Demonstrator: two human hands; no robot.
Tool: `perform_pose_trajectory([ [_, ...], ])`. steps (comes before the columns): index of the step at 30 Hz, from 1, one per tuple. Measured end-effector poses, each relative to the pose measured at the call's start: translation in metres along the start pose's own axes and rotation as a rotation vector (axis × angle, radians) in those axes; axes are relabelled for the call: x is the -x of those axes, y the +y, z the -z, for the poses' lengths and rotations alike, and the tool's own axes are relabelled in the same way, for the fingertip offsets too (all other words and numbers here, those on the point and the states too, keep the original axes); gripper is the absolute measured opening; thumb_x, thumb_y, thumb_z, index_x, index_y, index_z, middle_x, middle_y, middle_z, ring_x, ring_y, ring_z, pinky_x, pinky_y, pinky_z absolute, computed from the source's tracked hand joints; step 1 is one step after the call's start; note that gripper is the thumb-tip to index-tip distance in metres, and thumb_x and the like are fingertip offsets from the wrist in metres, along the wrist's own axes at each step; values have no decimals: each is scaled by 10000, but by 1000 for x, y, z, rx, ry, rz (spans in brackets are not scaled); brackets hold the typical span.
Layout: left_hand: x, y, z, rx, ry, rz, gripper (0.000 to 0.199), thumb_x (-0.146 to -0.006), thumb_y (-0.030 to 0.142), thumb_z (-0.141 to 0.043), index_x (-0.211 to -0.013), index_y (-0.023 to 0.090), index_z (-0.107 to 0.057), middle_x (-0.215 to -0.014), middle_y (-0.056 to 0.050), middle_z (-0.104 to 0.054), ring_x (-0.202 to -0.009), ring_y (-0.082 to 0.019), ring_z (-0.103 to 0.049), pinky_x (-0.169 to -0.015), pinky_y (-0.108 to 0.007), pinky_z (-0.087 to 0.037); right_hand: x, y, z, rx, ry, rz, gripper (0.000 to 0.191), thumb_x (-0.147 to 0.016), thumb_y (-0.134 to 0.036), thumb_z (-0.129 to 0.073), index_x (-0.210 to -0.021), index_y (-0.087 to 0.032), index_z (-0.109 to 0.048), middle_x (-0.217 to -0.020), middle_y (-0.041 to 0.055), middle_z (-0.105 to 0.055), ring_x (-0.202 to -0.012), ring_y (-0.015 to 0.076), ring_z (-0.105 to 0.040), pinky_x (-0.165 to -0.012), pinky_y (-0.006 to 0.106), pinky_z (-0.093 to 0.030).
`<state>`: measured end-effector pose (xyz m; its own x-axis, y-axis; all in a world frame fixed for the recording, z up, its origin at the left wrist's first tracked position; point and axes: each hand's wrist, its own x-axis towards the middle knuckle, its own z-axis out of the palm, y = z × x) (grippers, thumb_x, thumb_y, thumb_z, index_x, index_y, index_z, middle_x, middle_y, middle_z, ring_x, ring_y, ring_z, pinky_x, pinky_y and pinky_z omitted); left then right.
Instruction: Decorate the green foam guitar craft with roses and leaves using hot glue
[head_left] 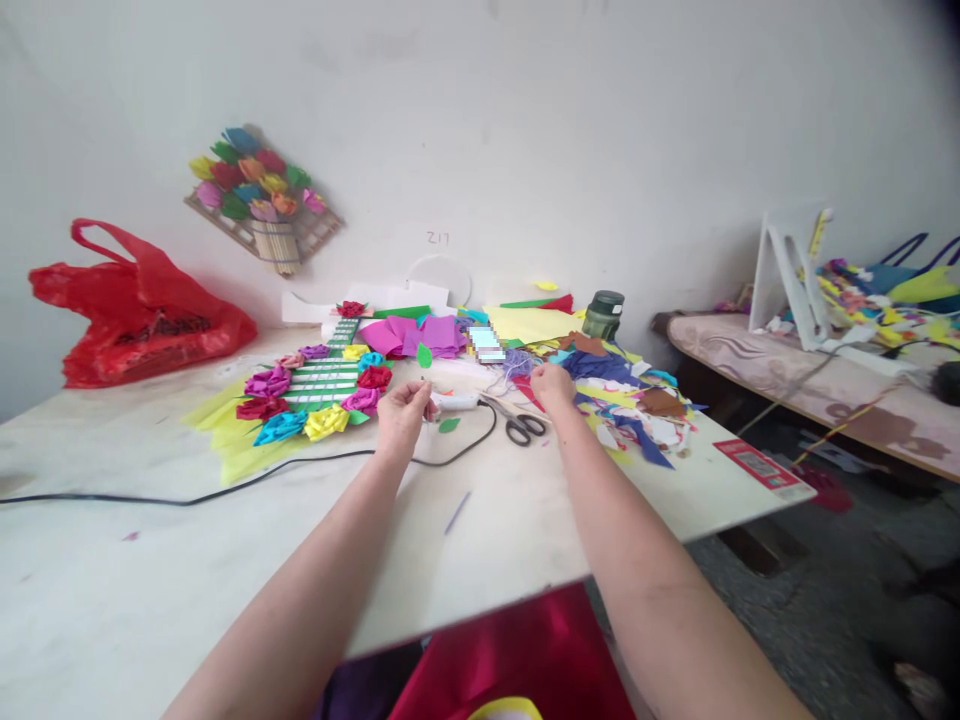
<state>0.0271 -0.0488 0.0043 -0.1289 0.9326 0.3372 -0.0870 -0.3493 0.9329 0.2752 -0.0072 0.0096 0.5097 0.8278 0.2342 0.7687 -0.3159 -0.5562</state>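
Over the middle of the tabletop (517, 530), both arms reach in from the near edge. The left hand (405, 415) has its fingers curled and their tips drawn together, just beside a white corded tool (456, 401); whether anything thin sits between those tips, I cannot tell. From the right end of the white corded tool, a black cord (285, 463) loops toward the near edge, passes the left wrist and runs off over the left side. The right hand (553, 388) is folded closed at the left side of a heap of paper scraps (660, 405); what it may grip is hidden. Between the hands, nearer the right one, lie black-handled scissors (525, 429). A green leaf (448, 426) rests on the near side of the white corded tool, and a purple strip (457, 513) lies closer to the near edge. To the left of the left hand, a guitar-shaped craft (322, 382) bordered with bright paper flowers lies beside sheer yellow material (232, 445). Toward the far edge are magenta paper (435, 337), a pale yellow sheet (536, 322) and a dark jar (603, 316). A red plastic bag (150, 320) sits near the far left corner.
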Motion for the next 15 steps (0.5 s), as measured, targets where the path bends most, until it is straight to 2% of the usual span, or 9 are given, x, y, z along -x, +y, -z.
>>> perform_pose_trajectory([
  [2,0,-4,2,-2,40,-5,228,-674,349,-611,-608,143,-541,-442,10,-542,-363,-76,-443,-407,-203,-348,3,-6,-4,9,-9,31,236,-653,-146,-517,-790,-204,-700,-898,95,-669,-832,248,-599,-688,315,-425],
  [5,2,-6,4,2,108,-14,200,-676,329,-603,-638,148,-527,-438,22,-532,-356,-79,-438,-401,-203,-343,12,-29,-11,-5,-41,133,236,-675,-175,-514,-819,-212,-697,-895,83,-675,-840,239,-596,-696,313,-424],
  [8,4,-4,5,5,202,-58,185,-694,323,-580,-668,152,-512,-430,39,-508,-355,-79,-431,-398,-202,-340,20,-64,-22,-94,-112,304,235,-679,-183,-515,-827,-220,-693,-896,54,-682,-841,217,-593,-700,297,-418],
  [11,1,-1,10,13,319,-126,198,-734,356,-541,-723,163,-494,-441,55,-488,-359,-77,-428,-400,-202,-340,28,-105,-36,-290,-264,425,199,-644,-151,-527,-763,-186,-683,-788,36,-676,-756,167,-593,-668,249,-418],
  [15,-11,3,27,-15,518,-204,187,-787,369,-481,-772,186,-442,-447,76,-460,-369,-76,-426,-426,-207,-347,41,-150,-59,-507,-434,378,176,-638,-138,-521,-749,-159,-655,-704,25,-638,-686,147,-579,-630,234,-422],
])
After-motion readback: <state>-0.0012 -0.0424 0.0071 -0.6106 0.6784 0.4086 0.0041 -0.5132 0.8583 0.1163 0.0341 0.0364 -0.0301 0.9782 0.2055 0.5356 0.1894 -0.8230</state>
